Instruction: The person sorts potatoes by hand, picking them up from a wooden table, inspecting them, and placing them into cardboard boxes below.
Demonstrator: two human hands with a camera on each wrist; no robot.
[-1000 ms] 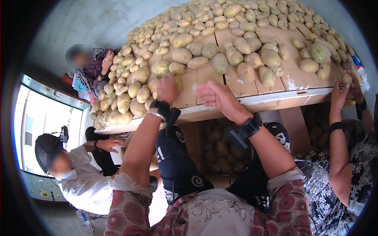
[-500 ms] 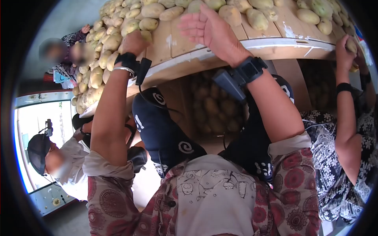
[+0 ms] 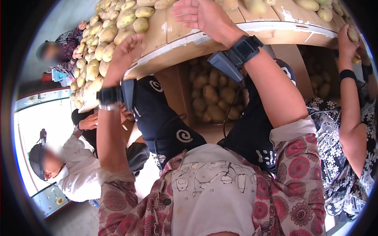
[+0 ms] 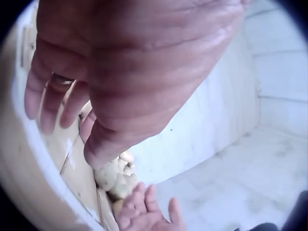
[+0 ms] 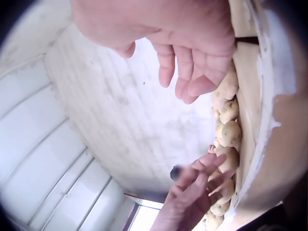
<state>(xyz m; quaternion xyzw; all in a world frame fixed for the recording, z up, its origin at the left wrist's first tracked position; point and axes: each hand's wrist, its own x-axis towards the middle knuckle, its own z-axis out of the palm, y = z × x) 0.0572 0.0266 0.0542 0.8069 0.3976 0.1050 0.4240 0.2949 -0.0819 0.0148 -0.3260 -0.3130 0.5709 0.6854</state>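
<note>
Pale wall (image 5: 130,91) beyond a bright window (image 3: 45,118)

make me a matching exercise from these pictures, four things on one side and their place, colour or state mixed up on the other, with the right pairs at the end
1. left hand
2. right hand
3. cardboard box
4. cap at the far left

a. below the tabletop, with potatoes in it
b. wearing a ring
c. black
d. over bare boards, fingers pointing left

Pairs: 1-b, 2-d, 3-a, 4-c
</note>
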